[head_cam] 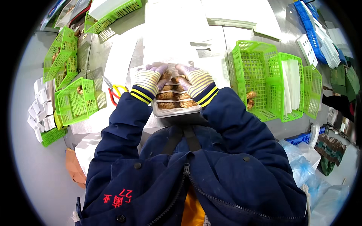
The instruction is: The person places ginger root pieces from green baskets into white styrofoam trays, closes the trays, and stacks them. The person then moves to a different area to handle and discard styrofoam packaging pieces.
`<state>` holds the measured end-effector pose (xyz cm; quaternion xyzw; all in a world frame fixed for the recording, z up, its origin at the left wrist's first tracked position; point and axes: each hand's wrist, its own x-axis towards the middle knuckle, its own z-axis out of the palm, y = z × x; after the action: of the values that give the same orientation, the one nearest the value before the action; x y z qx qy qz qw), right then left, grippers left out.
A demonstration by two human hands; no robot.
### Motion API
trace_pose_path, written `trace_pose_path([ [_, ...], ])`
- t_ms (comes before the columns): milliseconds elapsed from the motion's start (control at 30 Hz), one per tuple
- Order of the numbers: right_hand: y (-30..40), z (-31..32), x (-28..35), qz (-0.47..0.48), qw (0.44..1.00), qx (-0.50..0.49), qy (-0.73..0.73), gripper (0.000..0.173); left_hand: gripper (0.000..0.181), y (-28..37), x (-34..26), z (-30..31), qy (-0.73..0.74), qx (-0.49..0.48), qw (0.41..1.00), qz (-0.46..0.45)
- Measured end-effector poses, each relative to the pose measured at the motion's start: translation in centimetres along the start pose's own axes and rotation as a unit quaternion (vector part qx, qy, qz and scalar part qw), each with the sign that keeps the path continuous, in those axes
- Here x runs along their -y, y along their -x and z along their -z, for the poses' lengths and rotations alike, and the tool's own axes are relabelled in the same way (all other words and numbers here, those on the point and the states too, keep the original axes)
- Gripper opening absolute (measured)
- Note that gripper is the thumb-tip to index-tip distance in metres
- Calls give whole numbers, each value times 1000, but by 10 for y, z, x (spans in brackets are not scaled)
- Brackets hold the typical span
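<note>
A white tray (pixel 177 113) in front of me holds rows of brown mushrooms (pixel 167 105) with thin white sheets between the rows. My left hand (pixel 149 76), in a striped knit glove, lies at the tray's left side with its fingers bent around a mushroom near the far end. From the right, my right hand (pixel 197 80), gloved alike, reaches over the far rows, its fingers on or beside another mushroom (pixel 177 79). Whether either hand grips firmly cannot be told, as the gloves hide the contact. Scissors (pixel 113 89) with red and yellow handles lie left of my left hand.
Right of the tray stand a green plastic basket (pixel 256 84) with a few mushrooms and another (pixel 302 84) holding white sheets. More green baskets (pixel 76 103) stand at the left. White paper (pixel 118 62) covers parts of the metal table (pixel 135 25). Small white boxes (pixel 42 108) are piled far left.
</note>
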<state>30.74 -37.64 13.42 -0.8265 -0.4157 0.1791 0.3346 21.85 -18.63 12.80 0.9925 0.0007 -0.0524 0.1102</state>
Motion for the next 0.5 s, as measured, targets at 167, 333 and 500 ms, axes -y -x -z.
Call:
trace_pose_path([
  [167, 0, -8, 3, -23, 879, -40, -475, 74, 43, 4, -31, 22, 495, -92, 864, 18],
  [333, 28, 54, -61, -67, 866, -259, -423, 45, 31, 4, 13, 7, 584, -230, 759, 173],
  [500, 116, 80, -256, -311, 771, -468, -298, 34, 43, -7, 65, -58, 476, -205, 821, 240],
])
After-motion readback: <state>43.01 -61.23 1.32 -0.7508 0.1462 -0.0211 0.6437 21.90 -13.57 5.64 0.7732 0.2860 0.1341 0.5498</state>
